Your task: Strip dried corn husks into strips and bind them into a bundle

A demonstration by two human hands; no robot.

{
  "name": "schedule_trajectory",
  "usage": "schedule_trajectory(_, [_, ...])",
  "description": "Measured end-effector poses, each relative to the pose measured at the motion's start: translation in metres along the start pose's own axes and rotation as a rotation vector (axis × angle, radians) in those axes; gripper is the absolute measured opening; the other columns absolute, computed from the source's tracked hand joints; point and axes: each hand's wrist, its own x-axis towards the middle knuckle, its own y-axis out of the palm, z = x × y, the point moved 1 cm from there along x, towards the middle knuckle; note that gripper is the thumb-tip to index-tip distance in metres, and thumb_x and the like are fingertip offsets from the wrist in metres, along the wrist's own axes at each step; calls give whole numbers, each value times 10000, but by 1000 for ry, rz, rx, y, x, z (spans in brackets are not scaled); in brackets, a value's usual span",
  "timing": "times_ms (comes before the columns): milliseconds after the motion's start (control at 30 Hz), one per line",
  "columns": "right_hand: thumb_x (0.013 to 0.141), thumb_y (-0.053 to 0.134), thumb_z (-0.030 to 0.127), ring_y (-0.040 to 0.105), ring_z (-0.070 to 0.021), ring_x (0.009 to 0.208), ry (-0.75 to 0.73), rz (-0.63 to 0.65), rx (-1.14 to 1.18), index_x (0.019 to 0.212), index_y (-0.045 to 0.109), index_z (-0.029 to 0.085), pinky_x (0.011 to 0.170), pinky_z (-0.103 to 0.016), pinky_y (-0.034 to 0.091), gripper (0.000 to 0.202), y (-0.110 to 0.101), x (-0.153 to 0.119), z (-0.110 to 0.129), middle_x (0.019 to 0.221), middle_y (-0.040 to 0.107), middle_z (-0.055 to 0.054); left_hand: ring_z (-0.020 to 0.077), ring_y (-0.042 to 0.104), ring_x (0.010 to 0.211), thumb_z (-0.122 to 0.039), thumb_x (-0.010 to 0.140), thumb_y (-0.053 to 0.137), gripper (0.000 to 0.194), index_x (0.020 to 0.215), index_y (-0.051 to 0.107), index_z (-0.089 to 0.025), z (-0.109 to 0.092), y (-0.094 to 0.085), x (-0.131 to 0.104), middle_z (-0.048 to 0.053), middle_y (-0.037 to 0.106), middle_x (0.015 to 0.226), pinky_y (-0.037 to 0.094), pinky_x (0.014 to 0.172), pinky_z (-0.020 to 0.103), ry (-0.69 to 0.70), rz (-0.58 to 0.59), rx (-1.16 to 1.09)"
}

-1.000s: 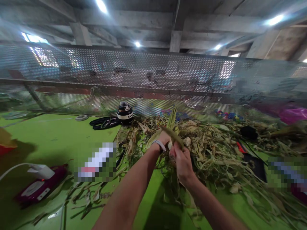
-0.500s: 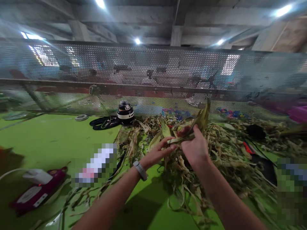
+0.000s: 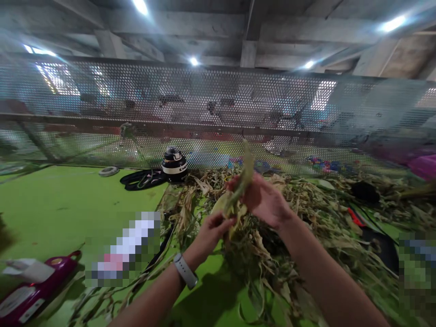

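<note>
Along the left edge of the green tabletop (image 3: 78,193), near the person, lies a purple power strip (image 3: 56,277) with a white plug (image 3: 32,269) on it. Farther back, a pale ring (image 3: 109,171) lies flat, and just right of it is a flat black coiled item (image 3: 145,180). Next comes a black container (image 3: 175,165) with a white band, upright before the perforated screen (image 3: 211,109). Nearer the person is a pixelated patch (whatever it covers cannot be told).

Toward the middle, the left hand (image 3: 213,230), a pale-banded watch (image 3: 185,271) on its wrist, pinches the lower end of a long leaf (image 3: 243,179). That leaf stands raised and slightly tilted between the two hands, above a heap of dried leaves (image 3: 309,200). The right hand (image 3: 265,202) is against its upper part, fingers curled behind; how firmly they close is hidden.

Farther right, a red-and-black item (image 3: 357,217) lies among the leaves, near a dark round object (image 3: 365,193). Magenta material (image 3: 422,166) shows at the far right.
</note>
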Motion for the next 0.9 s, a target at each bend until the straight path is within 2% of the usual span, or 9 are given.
schedule_trajectory(67, [938,200,401,584,-186,945,-153,-172,-408,1143,520,151,756,-311,486,455,-10,22,10,1049,609,-105,107,533,604,-417,657,677,308,821,644,-158,-1,-8,-1,3,616,709,430,530,197,-27,-225,-117])
schedule_trajectory(100, [957,134,345,574,-162,981,-117,-275,-682,1213,459,163,771,-285,485,452,-17,36,10,1110,586,-96,123,564,642,-417,669,662,304,841,643,-166,-2,-12,-1,15,640,747,454,553,207,-32,-309,-161])
schedule_trajectory(167, [965,170,277,572,-170,982,-5,-317,-844,1205,460,120,781,-306,489,408,-30,65,-1,1127,569,-124,168,610,755,-418,709,611,287,863,644,-178,-5,-18,-4,41,673,804,497,629,245,-34,-402,-210])
schedule_trajectory(267, [877,511,300,577,-191,939,171,-282,-1072,1138,519,148,782,-388,497,302,-45,102,-34,1125,556,-79,221,604,932,-396,740,565,260,856,666,-187,-5,-24,-8,65,690,887,512,742,283,-31,-449,-159])
schedule_trajectory(433, [873,519,293,570,-194,961,351,-201,-1489,1136,524,153,801,-385,490,298,-53,138,-68,1140,548,-87,229,607,984,-360,758,546,285,970,647,-198,14,-31,-5,48,696,939,515,808,318,-35,-457,-160])
schedule_trajectory(567, [876,515,295,571,-195,957,372,-50,-1726,1141,520,150,799,-393,491,302,-54,159,-73,1141,548,-85,234,579,1055,-349,749,566,306,1015,632,-212,24,-33,-2,46,678,1036,514,824,315,-61,-444,-224])
schedule_trajectory(667, [878,511,295,571,-193,956,358,49,-1840,1141,520,156,798,-393,491,298,-62,166,-72,1142,548,-82,234,551,1105,-355,772,533,278,979,653,-213,22,-34,-2,51,667,1073,500,856,306,-83,-506,-159])
schedule_trajectory(800, [878,511,295,571,-193,957,353,101,-1933,1141,520,158,798,-392,491,296,-76,169,-73,1142,548,-81,232,516,1150,-355,799,501,286,991,657,-212,23,-34,-2,53,658,1096,464,914,324,-97,-519,-143])
schedule_trajectory(900, [879,509,295,571,-192,954,339,114,-1974,1139,521,158,797,-392,492,294,-75,170,-75,1142,549,-81,244,481,1186,-375,797,510,308,1023,649,-220,32,-35,-2,58,632,1145,445,938,347,-90,-500,-140])
